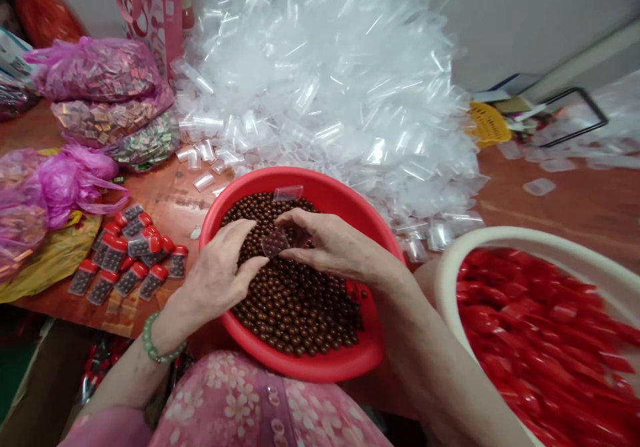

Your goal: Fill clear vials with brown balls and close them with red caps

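Note:
A red basin (320,366) holds a mass of small shiny brown balls (295,307). Over them my right hand (327,244) pinches a small clear plastic container (274,242), tilted, with dark balls showing through it. My left hand (223,270) is on the basin's left side, thumb and fingers spread around a gap, close to the container but seemingly not gripping anything. Its farther fingertips are hidden. Another clear container (289,194) lies on the balls at the far side of the basin.
Filled red-capped containers (143,250) lie left on the table. Behind the basin rises a big heap of clear containers (340,87). A cream tub (447,287) of red caps (530,340) stands right. Pink plastic bags (95,74) and a yellow basket (487,125) are farther back.

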A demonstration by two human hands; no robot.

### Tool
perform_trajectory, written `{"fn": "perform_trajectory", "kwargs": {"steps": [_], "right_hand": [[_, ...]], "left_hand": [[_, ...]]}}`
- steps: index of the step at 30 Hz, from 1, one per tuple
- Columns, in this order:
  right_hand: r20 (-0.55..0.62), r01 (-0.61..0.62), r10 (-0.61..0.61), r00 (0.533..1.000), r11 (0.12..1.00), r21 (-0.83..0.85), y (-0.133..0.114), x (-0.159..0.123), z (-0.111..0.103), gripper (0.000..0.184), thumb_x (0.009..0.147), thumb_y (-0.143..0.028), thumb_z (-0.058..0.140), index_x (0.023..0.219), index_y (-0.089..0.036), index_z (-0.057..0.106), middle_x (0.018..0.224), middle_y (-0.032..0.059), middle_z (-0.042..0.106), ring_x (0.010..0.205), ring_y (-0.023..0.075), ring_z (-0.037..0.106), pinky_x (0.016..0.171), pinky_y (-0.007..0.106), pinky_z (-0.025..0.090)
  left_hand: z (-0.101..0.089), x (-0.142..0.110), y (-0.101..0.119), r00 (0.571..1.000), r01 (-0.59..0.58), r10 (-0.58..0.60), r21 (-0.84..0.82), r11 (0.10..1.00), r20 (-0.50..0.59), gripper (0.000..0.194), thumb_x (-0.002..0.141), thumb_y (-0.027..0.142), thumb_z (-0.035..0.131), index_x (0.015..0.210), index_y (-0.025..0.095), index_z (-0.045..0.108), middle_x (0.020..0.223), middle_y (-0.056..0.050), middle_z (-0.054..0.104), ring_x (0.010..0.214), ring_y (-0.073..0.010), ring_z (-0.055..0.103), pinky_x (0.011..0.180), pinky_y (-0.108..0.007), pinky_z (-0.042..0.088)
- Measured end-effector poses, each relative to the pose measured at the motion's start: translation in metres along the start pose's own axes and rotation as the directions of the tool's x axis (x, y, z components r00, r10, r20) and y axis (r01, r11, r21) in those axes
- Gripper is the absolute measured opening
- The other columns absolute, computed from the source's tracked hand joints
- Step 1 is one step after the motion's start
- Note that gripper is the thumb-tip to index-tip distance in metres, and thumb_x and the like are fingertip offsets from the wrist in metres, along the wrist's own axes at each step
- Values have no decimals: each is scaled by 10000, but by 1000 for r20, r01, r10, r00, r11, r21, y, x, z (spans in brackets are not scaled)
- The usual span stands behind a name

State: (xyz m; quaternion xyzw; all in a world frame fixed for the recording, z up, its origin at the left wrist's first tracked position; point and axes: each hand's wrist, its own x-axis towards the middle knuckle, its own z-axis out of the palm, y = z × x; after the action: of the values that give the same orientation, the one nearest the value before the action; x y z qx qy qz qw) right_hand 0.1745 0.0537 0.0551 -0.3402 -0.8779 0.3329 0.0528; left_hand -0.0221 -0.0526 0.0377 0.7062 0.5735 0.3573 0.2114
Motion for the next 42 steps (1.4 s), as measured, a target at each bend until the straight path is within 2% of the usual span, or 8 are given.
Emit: {"fn": "perform_trajectory", "kwargs": {"steps": [3,6,12,20,24,31,35,42], "right_hand": [[-7,50,-49,999,994,93,-8,-7,-4,304,803,-262,653,1081,-168,575,1056,96,692,898,224,658,781,335,499],[-20,70,-67,998,977,203,-8,-11,-2,259,800,-276,652,1030,-179,580,1019,85,690,882,219,657,769,336,501],[-63,41,-12,998,873,485,-3,-15,5,236,778,-323,694,953,-194,603,879,27,665,768,175,627,708,307,499],[-10,38,-38,999,862,505,-2,-10,7,242,786,-399,709,806,-187,594,751,-7,595,681,130,518,641,265,420],[-56,49,-24,998,849,526,1,-10,8,315,760,-423,740,741,-193,524,700,-33,507,651,112,463,613,251,393],[-91,115,-81,993,863,492,-5,-9,6,293,780,-406,730,937,-190,609,830,0,604,700,123,523,645,260,426],[-70,90,-63,996,862,499,-7,-7,8,305,769,-431,733,921,-192,621,798,-2,601,682,129,523,636,268,442],[-129,102,-38,991,838,536,-8,-5,11,332,756,-441,756,923,-183,629,806,7,618,692,128,532,645,271,444]], "left_hand": [[8,10,3,990,-6,23,-120,993,140,467,901,233,558,1338,81,499,1348,-193,597,1276,-268,557,1104,-458,437],[13,15,2,966,86,-2,-312,946,259,479,893,228,566,1352,107,507,1345,-161,612,1270,-254,566,1113,-429,420],[21,15,-1,913,383,-178,-620,685,368,457,830,230,645,1267,106,595,1242,-111,678,1137,-226,631,1030,-358,456],[20,17,-4,878,462,-225,-624,630,423,350,780,227,673,1116,127,665,992,-50,691,880,-157,622,812,-269,466],[20,18,-3,873,478,-239,-647,594,426,318,776,249,668,1067,121,653,933,-47,669,820,-140,600,775,-267,465],[20,17,-6,865,481,-211,-637,602,455,384,760,248,677,1118,113,642,980,-62,675,856,-155,606,812,-293,465],[21,18,-6,863,485,-195,-653,582,466,348,759,253,686,1076,114,647,960,-58,679,847,-154,612,821,-303,472],[17,21,-5,846,533,-214,-753,387,489,336,714,254,765,1004,127,652,936,-39,661,846,-128,616,814,-281,508]]}}
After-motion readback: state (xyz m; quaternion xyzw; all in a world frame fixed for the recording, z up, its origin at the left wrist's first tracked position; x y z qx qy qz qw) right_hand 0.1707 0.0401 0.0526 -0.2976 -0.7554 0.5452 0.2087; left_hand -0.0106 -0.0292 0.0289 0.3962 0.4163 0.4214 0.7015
